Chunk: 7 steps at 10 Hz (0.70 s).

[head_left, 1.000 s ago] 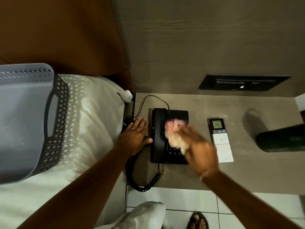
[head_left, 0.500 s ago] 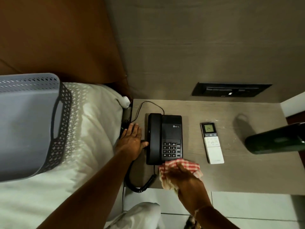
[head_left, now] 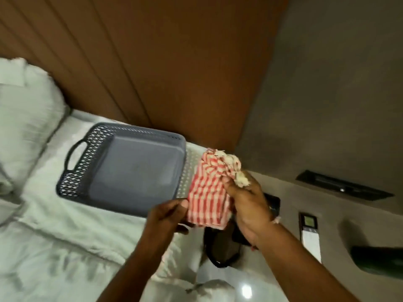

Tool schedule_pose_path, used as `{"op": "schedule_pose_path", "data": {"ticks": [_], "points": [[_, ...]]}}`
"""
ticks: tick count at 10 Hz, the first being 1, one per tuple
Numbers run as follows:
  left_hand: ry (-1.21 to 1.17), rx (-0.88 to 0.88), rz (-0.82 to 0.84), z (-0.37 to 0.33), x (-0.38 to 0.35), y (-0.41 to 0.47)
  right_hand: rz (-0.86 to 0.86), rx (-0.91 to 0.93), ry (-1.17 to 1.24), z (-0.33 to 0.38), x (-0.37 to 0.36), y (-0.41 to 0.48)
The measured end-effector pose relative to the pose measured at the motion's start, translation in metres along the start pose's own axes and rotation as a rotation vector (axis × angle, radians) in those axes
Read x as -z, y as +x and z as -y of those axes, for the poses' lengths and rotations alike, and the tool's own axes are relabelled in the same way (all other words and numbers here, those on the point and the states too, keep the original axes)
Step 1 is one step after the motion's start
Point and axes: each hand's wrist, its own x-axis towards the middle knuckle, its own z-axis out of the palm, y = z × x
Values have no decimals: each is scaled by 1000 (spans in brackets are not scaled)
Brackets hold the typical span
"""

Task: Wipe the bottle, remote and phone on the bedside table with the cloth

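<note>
A red-and-white checked cloth (head_left: 209, 192) hangs in the air above the bed's edge, held by both hands. My right hand (head_left: 246, 205) grips its bunched top. My left hand (head_left: 168, 216) pinches its lower left edge. The black phone (head_left: 272, 203) on the bedside table (head_left: 353, 214) is mostly hidden behind my right hand and wrist; its coiled cord (head_left: 218, 258) hangs below. The white remote (head_left: 310, 236) lies flat to the right. Only the dark green bottle's (head_left: 379, 260) near end shows, at the right edge.
An empty grey plastic basket (head_left: 126, 171) sits on the white bed (head_left: 65, 236), left of the cloth. A pillow (head_left: 26, 118) lies at the far left. A brown headboard (head_left: 152, 62) and a black wall panel (head_left: 344, 188) stand behind.
The view has swung left toward the bed. My right hand lifted the cloth off the table's front edge. My left hand left the phone's side and took hold of the cloth.
</note>
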Motion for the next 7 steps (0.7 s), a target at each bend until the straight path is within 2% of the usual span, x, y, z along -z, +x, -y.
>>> {"op": "schedule_pose_path", "data": {"ticks": [1, 2, 3, 4, 5, 6, 7], "points": [[-30, -54, -142, -26, 58, 2, 54, 99, -264, -2, -68, 18], [305, -153, -301, -32, 106, 20, -16, 415, -1163, -14, -107, 48], [761, -109, -350, -20, 130, 47, -32, 637, -1835, -30, -124, 79], [951, -13, -325, 0, 129, 72, -9, 677, -2161, -46, -137, 100], [1032, 80, -348, 15, 117, 90, -4, 597, -2226, -59, -137, 107], [1084, 135, -398, 27, 113, 95, 6, 591, -2016, -56, -119, 85], [1197, 140, -414, 27, 110, 86, -126, 563, -1389, -24, -78, 31]]}}
